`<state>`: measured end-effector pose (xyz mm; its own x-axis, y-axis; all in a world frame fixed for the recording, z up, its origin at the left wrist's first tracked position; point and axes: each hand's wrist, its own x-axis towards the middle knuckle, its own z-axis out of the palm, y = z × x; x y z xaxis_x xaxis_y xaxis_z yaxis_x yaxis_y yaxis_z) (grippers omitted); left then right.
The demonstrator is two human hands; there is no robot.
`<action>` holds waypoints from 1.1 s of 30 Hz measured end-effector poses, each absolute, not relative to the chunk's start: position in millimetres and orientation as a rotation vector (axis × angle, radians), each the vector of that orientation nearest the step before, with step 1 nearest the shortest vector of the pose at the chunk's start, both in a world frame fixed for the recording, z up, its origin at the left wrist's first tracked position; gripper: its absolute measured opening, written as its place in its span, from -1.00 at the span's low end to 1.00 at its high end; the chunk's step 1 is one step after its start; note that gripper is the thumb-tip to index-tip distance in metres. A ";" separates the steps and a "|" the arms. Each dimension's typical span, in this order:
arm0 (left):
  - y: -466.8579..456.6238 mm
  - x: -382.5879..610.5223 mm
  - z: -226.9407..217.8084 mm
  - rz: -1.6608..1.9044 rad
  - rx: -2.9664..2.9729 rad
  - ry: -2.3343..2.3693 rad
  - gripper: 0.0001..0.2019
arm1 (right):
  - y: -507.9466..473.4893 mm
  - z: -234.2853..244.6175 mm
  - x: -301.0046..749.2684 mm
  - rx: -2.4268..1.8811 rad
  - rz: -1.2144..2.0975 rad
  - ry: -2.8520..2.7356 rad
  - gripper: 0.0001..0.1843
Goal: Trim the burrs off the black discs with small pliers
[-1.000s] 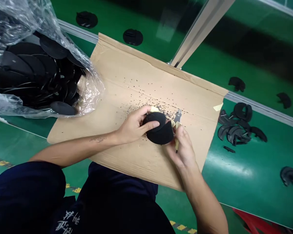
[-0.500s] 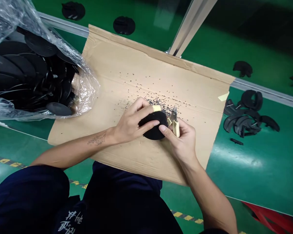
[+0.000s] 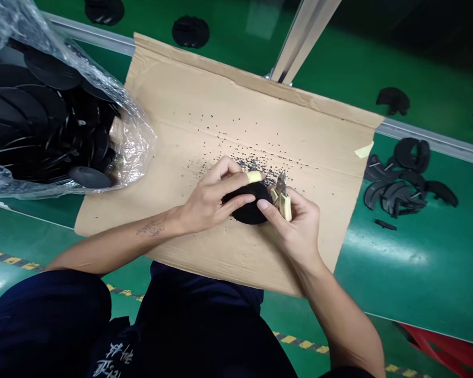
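The left hand grips a round black rubber disc above a tan cardboard sheet. Just beside it, the right hand clamps yellow-handled steel side cutters; a slip could nick the taped left fingertip.

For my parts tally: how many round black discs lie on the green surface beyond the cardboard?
2 discs: one cut off by the view's top edge, one to its right. Others may lie out of view.
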<state>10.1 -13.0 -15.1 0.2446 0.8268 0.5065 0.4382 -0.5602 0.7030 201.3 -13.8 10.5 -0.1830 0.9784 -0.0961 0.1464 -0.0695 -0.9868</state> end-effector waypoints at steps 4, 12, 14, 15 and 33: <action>-15.1 11.6 -14.1 1.259 2.029 1.196 -0.68 | -14.6 11.3 201.1 -1.229 1.259 -1.483 -0.82; -8.9 9.5 -10.7 1.278 1.854 1.095 -0.75 | -10.5 2.4 207.2 -1.058 0.932 -1.732 -0.90; -8.5 8.4 -10.3 1.345 1.950 1.066 -0.79 | -8.9 1.4 209.2 -1.036 0.781 -1.829 -0.87; -8.6 8.0 -10.3 1.369 1.997 1.043 -0.81 | -8.4 1.4 210.1 -1.018 0.717 -1.876 -0.86; -8.1 2.2 -8.2 1.358 2.093 0.900 -0.73 | -11.9 0.0 210.3 -0.917 0.689 -1.932 -0.83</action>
